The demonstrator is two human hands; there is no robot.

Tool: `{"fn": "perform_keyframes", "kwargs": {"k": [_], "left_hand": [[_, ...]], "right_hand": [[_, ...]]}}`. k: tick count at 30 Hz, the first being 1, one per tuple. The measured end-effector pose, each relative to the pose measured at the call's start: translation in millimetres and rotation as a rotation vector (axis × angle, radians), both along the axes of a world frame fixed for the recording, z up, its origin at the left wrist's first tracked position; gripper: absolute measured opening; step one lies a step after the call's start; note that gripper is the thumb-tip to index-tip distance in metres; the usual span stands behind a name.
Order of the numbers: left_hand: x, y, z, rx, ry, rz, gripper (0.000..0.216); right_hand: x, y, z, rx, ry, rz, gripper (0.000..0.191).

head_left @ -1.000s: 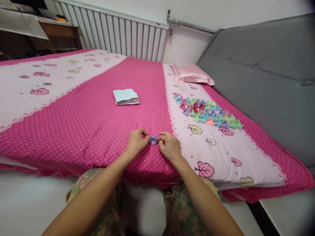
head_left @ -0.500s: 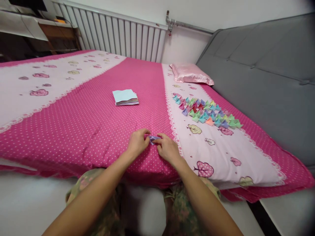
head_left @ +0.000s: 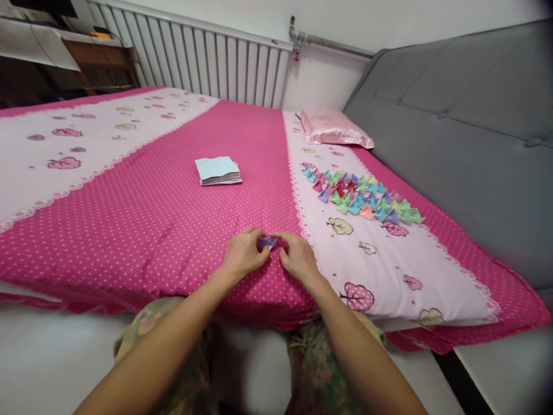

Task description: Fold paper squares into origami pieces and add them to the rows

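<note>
A small folded piece of purple paper (head_left: 266,242) lies between my two hands, low over the near part of the pink bedspread. My left hand (head_left: 245,252) has its fingers curled round the paper's left side. My right hand (head_left: 298,256) is at the paper's right end, its thumb and index finger spread apart. The index fingertip comes close to the paper's upper right corner; whether it touches I cannot tell. Farther back lies a stack of square paper sheets (head_left: 218,170), light blue on top. Over to the right sit several small folded paper pieces (head_left: 363,196) in many colours, in rows.
The bed carries a pink dotted and white bedspread (head_left: 173,230). A pink satin pillow (head_left: 334,128) lies at the back right, by a grey padded headboard (head_left: 458,104). Behind the bed are a white radiator (head_left: 207,57) and a desk (head_left: 99,60).
My right thumb has come away from the purple paper and the right fingers have spread. The left hand still has the paper, turned slightly. The view has shifted a little.
</note>
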State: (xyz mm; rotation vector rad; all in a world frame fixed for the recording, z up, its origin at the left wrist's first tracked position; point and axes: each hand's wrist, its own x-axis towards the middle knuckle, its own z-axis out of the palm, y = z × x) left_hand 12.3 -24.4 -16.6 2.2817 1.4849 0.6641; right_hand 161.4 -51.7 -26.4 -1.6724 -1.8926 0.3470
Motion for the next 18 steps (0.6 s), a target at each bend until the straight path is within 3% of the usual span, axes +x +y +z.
{"fn": "perform_keyframes", "kwargs": {"k": [5,9,13,18], "left_hand": [[-2.3,3.8,-4.2,-0.045,-0.069,0.066,0.038],[-3.7,10.8,-8.0,-0.28,-0.4,0.141,0.037],[-1.6,14.1,-6.3,-0.614,-0.776,0.184,0.036],[1.3,10.4,-0.8,-0.746,-0.991,0.153,0.03]], "right_hand": [[0.1,2.6,-3.3,-0.05,0.052,-0.012,0.021],[-0.6,3.6,-3.5,-0.029,0.116,-0.008,0.007],[-5.7,0.4,-1.5,0.05,0.241,-0.012,0.01],[-15.7,-6.5,-0.2,0.14,0.313,0.022,0.013]]}}
